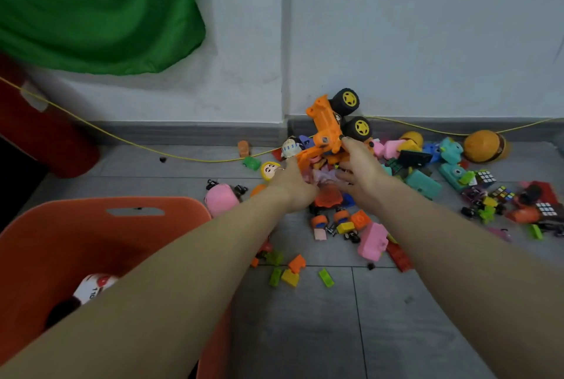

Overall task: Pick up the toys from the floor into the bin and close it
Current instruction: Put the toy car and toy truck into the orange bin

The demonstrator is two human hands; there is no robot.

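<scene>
An orange toy truck (328, 125) with black and yellow wheels is tipped up above a heap of toys on the grey floor by the wall. My left hand (293, 183) grips its lower orange part from the left. My right hand (358, 165) holds it from the right, thumb up on the body. The orange bin (76, 241) stands open at the lower left, with a white and red toy (94, 285) inside. Its lid is not in view.
Loose toys lie around: a pink round toy (221, 198), a pink block (372, 240), small bricks (290, 276), cube puzzles (485, 177), an orange helmet (485, 146). A yellow cord (189, 159) runs along the floor. Green cloth (97, 9) hangs at upper left.
</scene>
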